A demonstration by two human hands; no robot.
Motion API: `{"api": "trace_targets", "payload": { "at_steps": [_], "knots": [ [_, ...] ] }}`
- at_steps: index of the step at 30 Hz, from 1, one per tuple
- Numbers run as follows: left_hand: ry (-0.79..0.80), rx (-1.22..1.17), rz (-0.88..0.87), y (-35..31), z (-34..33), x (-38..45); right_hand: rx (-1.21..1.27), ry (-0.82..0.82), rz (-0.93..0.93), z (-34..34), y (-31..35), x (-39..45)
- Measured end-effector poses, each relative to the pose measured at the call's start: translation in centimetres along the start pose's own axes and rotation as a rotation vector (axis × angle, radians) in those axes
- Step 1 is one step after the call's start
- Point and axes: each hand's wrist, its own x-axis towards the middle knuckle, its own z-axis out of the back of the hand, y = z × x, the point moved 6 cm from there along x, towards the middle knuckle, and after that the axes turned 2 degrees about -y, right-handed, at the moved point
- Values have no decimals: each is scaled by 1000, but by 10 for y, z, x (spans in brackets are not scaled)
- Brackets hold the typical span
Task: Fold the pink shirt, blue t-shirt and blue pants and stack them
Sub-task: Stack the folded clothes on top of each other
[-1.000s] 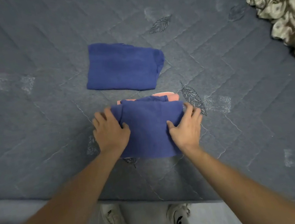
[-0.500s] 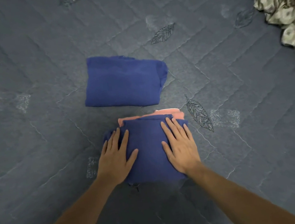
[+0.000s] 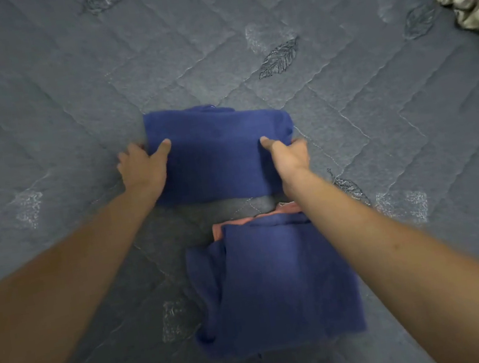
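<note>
Bare forearms (image 3: 71,285) (no sleeves)

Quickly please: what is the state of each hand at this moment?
Left hand: grips the left edge of the far folded blue garment.
Right hand: grips its right edge.

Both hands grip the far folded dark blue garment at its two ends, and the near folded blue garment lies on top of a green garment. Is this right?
Not quite: the garment under the near folded blue garment is pink, not green; the head view shows its edge. Both hands, left hand and right hand, grip the far folded dark blue garment at its ends.
</note>
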Motion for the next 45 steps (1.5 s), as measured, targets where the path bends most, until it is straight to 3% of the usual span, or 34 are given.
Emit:
{"api": "trace_targets", "payload": {
  "at_steps": [6, 11, 18, 24, 30, 32, 34, 36, 38, 42, 45],
  "knots": [
    [160, -122, -57, -15, -13, 13, -3, 148, 55, -29, 13, 2],
    [236, -195, -208, -27, -24, -3, -16, 252, 119, -38, 17, -9],
    [238, -463, -357, -53, 14, -69, 105, 202, 274, 16, 43, -49],
    [324, -491, -300, -47, 43, -175, 84, 203, 250, 99, 3, -120],
    [338, -405, -237, -6, 26, -254, -40, 134, 263, 157, -65, -154],
    [324, -311, -226, 15, 8, -265, -97, 105, 283, 167, -86, -151],
    [229, -72, -218, 39, -3, -267, -278, 13, 288, 177, -106, -137],
    [134, 126, -113, 68, -5, -264, -379, -65, 249, 189, -124, -120],
    [140, 122, 38, 91, -6, -266, -292, -69, 115, 199, -141, -110],
    [388, -326, 261, 96, -19, -279, -25, 183, -115, 193, -160, -113],
    [448, -340, 243, 90, -27, -273, 9, 381, -93, 172, -158, -118]
  ]
}}
